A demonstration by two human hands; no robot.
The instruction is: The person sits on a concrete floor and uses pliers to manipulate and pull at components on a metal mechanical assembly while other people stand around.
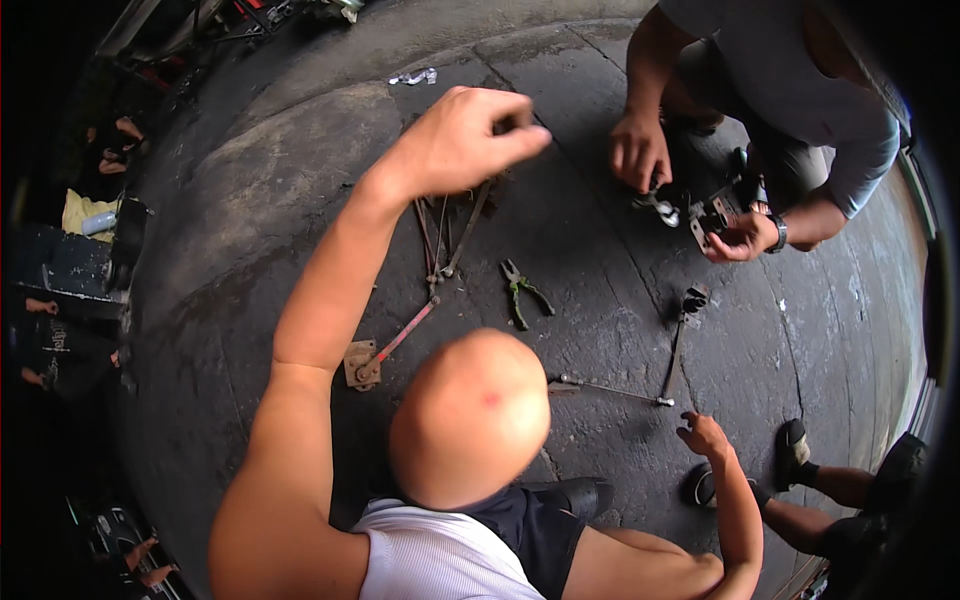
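My left hand (460,140) is raised over the floor, fingers loosely curled, thumb apart, and nothing visible in it. Beneath and beside it lie thin metal rods (450,240) joined to a red lever (404,332) with a rusty plate (362,366) at its end. Low at the right, my right hand (704,436) hangs with fingers apart, holding nothing visible. Just beyond it lies a second rod linkage (620,390), whose upright bar (676,355) ends in a dark bracket (694,298). Green-handled pliers (526,294) rest between the two linkages. My bent knee (470,420) fills the lower middle.
At upper right a crouching co-worker holds a metal bracket assembly (708,222) in one hand and a shiny tool (662,210) in the other. Another person's feet (793,450) stand at lower right. More people and a dark box (70,262) are at left. The concrete floor (250,250) is cracked.
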